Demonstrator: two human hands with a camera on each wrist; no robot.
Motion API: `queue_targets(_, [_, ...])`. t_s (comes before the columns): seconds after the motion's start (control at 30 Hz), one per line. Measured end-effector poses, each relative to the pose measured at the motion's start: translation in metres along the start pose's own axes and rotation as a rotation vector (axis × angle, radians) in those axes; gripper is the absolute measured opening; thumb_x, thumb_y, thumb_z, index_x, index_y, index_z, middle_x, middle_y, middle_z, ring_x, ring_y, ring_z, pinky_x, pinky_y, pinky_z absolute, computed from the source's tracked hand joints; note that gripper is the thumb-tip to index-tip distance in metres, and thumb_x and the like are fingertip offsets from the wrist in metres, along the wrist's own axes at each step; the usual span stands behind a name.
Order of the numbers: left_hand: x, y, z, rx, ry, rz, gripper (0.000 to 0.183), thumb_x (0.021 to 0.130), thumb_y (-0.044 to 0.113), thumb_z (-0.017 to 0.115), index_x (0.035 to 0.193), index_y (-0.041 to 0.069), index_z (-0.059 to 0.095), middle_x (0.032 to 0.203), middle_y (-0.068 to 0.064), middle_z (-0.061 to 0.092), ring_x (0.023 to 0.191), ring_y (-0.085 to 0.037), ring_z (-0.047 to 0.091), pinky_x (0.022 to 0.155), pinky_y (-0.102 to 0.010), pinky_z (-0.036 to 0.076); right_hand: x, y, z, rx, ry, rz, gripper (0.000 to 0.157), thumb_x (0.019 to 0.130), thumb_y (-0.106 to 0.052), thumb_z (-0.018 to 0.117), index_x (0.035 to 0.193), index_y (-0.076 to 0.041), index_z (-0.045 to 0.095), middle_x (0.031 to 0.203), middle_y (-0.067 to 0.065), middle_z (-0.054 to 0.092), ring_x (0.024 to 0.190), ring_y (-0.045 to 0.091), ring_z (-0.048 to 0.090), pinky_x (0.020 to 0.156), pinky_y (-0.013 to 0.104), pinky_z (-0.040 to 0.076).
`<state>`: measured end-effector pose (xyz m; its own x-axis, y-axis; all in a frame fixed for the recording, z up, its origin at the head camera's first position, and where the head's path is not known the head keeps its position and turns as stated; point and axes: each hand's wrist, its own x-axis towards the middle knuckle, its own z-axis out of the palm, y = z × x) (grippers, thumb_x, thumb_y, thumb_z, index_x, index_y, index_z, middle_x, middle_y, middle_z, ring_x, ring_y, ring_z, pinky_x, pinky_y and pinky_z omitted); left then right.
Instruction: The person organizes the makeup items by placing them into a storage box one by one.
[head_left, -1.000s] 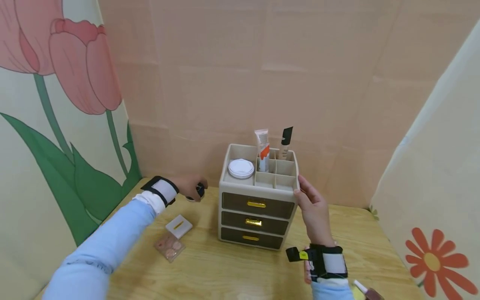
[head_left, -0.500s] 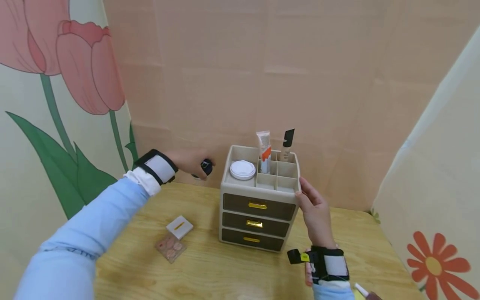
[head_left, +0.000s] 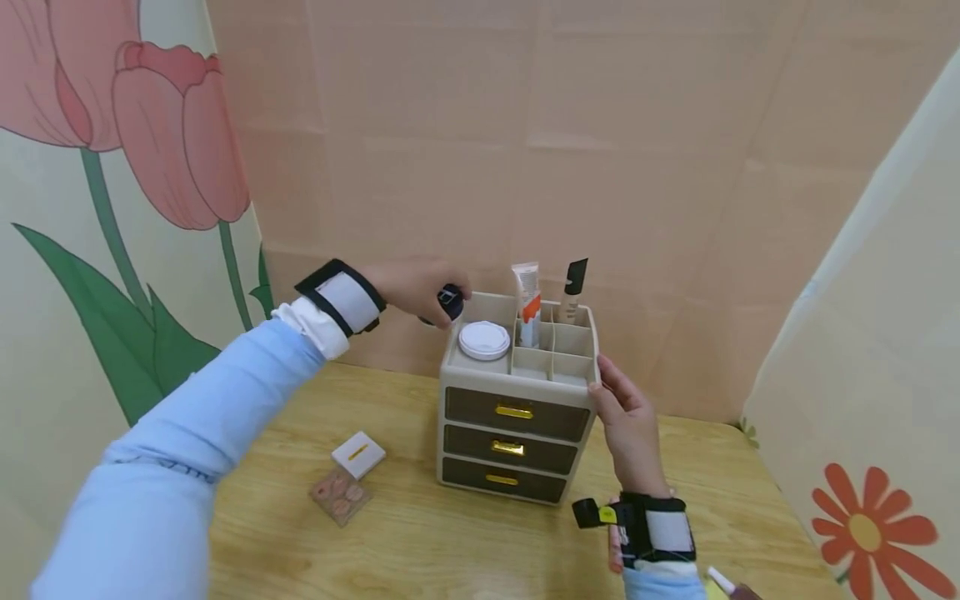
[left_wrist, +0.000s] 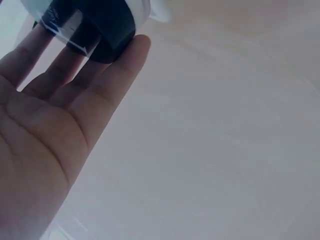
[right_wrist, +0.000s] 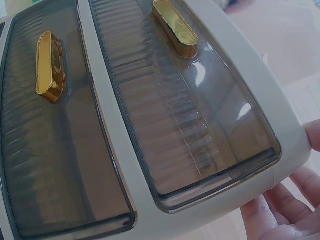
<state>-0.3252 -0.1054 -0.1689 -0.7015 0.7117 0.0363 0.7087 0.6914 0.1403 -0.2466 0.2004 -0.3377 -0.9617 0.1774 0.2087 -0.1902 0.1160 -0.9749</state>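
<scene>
My left hand [head_left: 414, 285] holds a dark, round cosmetic container [head_left: 450, 302] at the back left corner of a cream makeup organizer [head_left: 517, 377]. In the left wrist view, my fingers curve against the container's dark side [left_wrist: 117, 30], which has clear and white parts around it. My right hand [head_left: 632, 433] grips the organizer's upper right side, thumb at the front corner. The top left compartment bears a white round lidded case [head_left: 483, 341]. A tube with an orange mark [head_left: 529, 310] and a black-capped bottle [head_left: 573, 287] stand in smaller compartments.
The organizer's front has three smoky drawers with gold handles [head_left: 513, 412]. Left of it, a white square box [head_left: 358, 454] and a makeup palette [head_left: 341, 495] lie on the wooden table [head_left: 405, 542]. A white-tipped brown item [head_left: 723, 580] lies at the lower right.
My left hand has lifted the dark container off the left of the table and carried it rightward to the organizer's back left corner. My right hand keeps its grip on the organizer.
</scene>
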Motion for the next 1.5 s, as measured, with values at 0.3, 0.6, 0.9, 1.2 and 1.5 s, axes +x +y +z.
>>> queue_targets(0.3, [0.032,0.011,0.010,-0.034,-0.031,-0.025,0.049,0.081,0.026,0.077,0.125,0.011,0.063,0.114,-0.004,0.061,0.098,-0.019,0.056,0.078,-0.028,0.049,0.001,0.000,0.003,0.005,0.005,0.005,0.047,0.101,-0.025,0.053,0.147,-0.022,0.045,0.147,0.001,0.045,0.129,0.020,0.045,0.103,0.035,0.040])
queue_targets(0.6, [0.061,0.006,0.027,-0.030,-0.032,0.025,0.049,0.080,0.024,0.080,0.124,0.008,0.064,0.119,-0.006,0.061,0.104,-0.019,0.055,0.084,-0.028,0.049,0.000,0.004,0.005,0.018,-0.002,0.003,0.047,0.101,-0.026,0.053,0.147,-0.022,0.045,0.148,0.000,0.044,0.130,0.019,0.043,0.105,0.039,0.038])
queue_targets(0.9, [0.075,-0.001,0.041,-0.050,-0.044,0.016,0.041,0.078,0.020,0.082,0.114,0.006,0.067,0.109,-0.005,0.063,0.099,-0.019,0.057,0.080,-0.028,0.051,-0.002,0.006,0.007,0.016,-0.006,-0.004,0.047,0.101,-0.027,0.052,0.147,-0.023,0.044,0.148,-0.001,0.043,0.131,0.019,0.042,0.106,0.039,0.037])
queue_targets(1.2, [0.078,-0.002,0.044,-0.004,-0.088,-0.016,0.045,0.079,0.024,0.080,0.119,0.009,0.067,0.111,-0.004,0.063,0.099,-0.018,0.058,0.077,-0.026,0.052,-0.001,0.005,0.007,0.023,-0.007,-0.014,0.047,0.101,-0.025,0.052,0.147,-0.022,0.044,0.147,-0.001,0.044,0.130,0.017,0.043,0.106,0.037,0.038])
queue_targets(1.5, [0.082,-0.004,0.048,-0.028,-0.124,-0.047,0.047,0.081,0.024,0.078,0.125,0.013,0.065,0.116,-0.002,0.062,0.102,-0.017,0.057,0.080,-0.027,0.051,-0.001,0.005,0.008,0.021,0.000,-0.019,0.047,0.101,-0.025,0.052,0.147,-0.021,0.044,0.147,-0.001,0.044,0.130,0.017,0.043,0.105,0.037,0.038])
